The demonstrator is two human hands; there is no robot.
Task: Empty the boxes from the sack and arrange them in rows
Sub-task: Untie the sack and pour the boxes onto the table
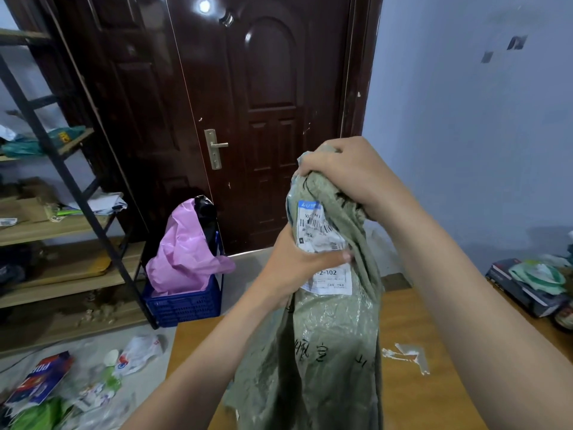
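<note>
Centrally, a grey-green woven sack point(322, 352) hung upright in the lower middle of the frame, its lower part draping over the wooden worktop point(412, 308). A white shipping label point(325, 243) with a barcode was stuck on its upper front, and dark handwriting crossed the fabric lower down. The right hand point(344, 172) gripped the bunched top of the sack, fingers curled tightly round the gathered cloth. The left hand point(297, 262) clasped the sack lower, at the label, with its thumb pressed across the paper. No boxes showed outside the sack.

On the worktop, right of the sack, lay a torn scrap of paper point(409, 355). At the right edge sat a dark box point(524, 290) with green plastic wrapping on it. Left of centre, on the floor, stood a blue plastic crate point(186, 302) holding a pink bag point(183, 252). Behind rose a dark brown door point(235, 103) with a brass handle point(215, 147). Wooden shelving point(62, 231) filled the left side, and litter lay scattered on the floor at lower left.
</note>
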